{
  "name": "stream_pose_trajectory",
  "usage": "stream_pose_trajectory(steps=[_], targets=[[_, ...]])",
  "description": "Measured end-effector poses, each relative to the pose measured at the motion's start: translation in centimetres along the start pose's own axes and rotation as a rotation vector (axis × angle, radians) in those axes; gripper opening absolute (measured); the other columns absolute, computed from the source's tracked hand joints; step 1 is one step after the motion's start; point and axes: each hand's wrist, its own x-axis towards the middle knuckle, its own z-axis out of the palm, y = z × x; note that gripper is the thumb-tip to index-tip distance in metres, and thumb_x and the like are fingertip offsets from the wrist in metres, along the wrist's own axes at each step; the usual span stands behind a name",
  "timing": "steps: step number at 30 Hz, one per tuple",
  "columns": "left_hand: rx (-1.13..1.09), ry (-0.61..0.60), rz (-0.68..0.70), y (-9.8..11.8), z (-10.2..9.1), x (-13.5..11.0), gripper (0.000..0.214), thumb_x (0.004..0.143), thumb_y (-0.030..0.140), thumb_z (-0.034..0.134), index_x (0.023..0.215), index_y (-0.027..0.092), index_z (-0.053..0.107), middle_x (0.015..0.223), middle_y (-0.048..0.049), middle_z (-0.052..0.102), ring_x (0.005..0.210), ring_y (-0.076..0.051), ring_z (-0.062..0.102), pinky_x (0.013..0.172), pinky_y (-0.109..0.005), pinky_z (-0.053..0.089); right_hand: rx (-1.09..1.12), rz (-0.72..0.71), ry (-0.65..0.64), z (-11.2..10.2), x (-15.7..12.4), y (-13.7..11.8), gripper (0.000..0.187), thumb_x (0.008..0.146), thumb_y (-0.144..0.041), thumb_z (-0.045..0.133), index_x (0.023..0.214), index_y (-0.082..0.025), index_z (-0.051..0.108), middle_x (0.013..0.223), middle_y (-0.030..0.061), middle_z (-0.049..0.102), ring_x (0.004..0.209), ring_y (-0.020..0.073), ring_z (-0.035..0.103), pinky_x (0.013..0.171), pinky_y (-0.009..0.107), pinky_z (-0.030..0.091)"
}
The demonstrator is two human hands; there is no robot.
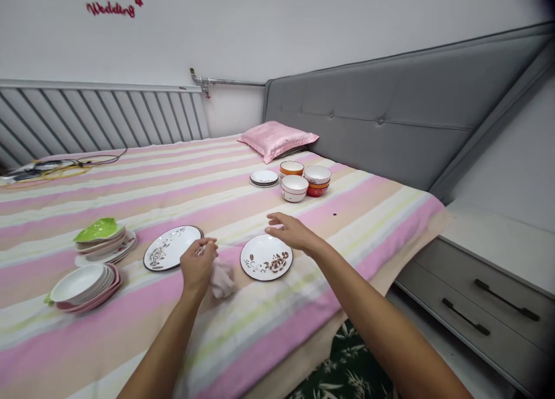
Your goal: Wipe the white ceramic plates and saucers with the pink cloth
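My left hand (198, 264) is closed on a crumpled pinkish cloth (222, 280) that rests on the striped bed sheet (269, 324). It sits between two white plates with brown flower patterns: a dark-rimmed plate (172, 247) to its left and a smaller plate (266, 257) to its right. My right hand (291, 231) hovers flat over the far edge of the smaller plate, fingers stretched out and holding nothing.
Several bowls (304, 181) and a small stack of saucers (264, 178) stand further back near a pink pillow (277, 137). Two plate stacks lie at the left, one topped by a green leaf dish (97, 230), the other (82, 285) pink-rimmed. A grey nightstand (477, 283) flanks the bed.
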Motion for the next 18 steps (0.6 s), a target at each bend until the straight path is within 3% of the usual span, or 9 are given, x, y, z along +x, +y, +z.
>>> stream_pose_trajectory(steps=[5,7,10,12,15,17,18], targets=[[-0.472,-0.125,0.139,8.0,4.8,2.5,0.021,0.073,0.033,0.056,0.081,0.015,0.06,0.067,-0.0006,0.057,0.054,-0.01,0.052,0.051,-0.021,0.042,0.222,-0.237,-0.26,1.4,1.8,1.5,0.076,0.061,-0.034,0.071,0.129,-0.028,0.038,0.134,0.0074,0.04,0.113,0.0229,0.047,0.087,0.034,0.043],[-0.577,-0.166,0.157,10.2,6.9,3.0,0.019,0.074,0.032,0.057,0.081,0.015,0.06,0.068,-0.0005,0.056,0.057,-0.009,0.054,0.055,-0.021,0.043,0.314,-0.321,-0.228,1.8,2.4,1.7,0.077,0.06,-0.027,0.072,0.128,-0.025,0.039,0.124,0.0069,0.049,0.11,0.021,0.049,0.089,0.033,0.042],[-0.678,-0.24,0.185,12.1,9.5,3.2,0.017,0.075,0.031,0.058,0.083,0.017,0.059,0.073,-0.0013,0.058,0.066,-0.01,0.056,0.06,-0.021,0.044,0.457,-0.338,-0.112,1.3,3.4,1.6,0.061,0.07,-0.02,0.06,0.127,-0.021,0.038,0.089,0.0015,0.061,0.082,0.0144,0.058,0.074,0.026,0.047],[-0.697,-0.334,0.207,12.2,10.2,3.3,0.018,0.076,0.032,0.057,0.086,0.018,0.06,0.081,-0.0023,0.06,0.069,-0.01,0.057,0.062,-0.021,0.044,0.468,-0.287,0.03,-0.2,4.0,1.8,0.053,0.074,-0.018,0.049,0.126,-0.021,0.038,0.074,-0.0024,0.058,0.065,0.0107,0.055,0.062,0.021,0.046],[-0.55,-0.428,0.22,10.4,9.8,3.6,0.025,0.078,0.037,0.054,0.094,0.019,0.061,0.094,-0.0053,0.063,0.08,-0.014,0.059,0.068,-0.025,0.045,0.335,-0.255,0.315,-3.0,4.4,3.8,0.051,0.075,-0.014,0.037,0.125,-0.022,0.039,0.08,-0.0015,0.059,0.062,0.0095,0.052,0.058,0.019,0.043],[-0.358,-0.366,0.215,7.8,9.0,4.1,0.032,0.076,0.041,0.055,0.098,0.019,0.061,0.107,-0.0074,0.062,0.099,-0.019,0.055,0.081,-0.029,0.042,0.141,-0.22,0.469,-4.4,4.4,6.3,0.048,0.073,-0.011,0.033,0.118,-0.022,0.047,0.093,0.0008,0.06,0.07,0.0109,0.054,0.064,0.02,0.043],[-0.223,-0.319,0.174,6.2,8.5,4.3,0.037,0.074,0.044,0.056,0.1,0.019,0.06,0.109,-0.0085,0.061,0.1,-0.021,0.055,0.082,-0.032,0.042,0.006,-0.165,0.483,-4.8,4.3,7.8,0.047,0.073,-0.01,0.033,0.114,-0.022,0.051,0.095,0.0011,0.061,0.075,0.0122,0.055,0.068,0.022,0.043]])
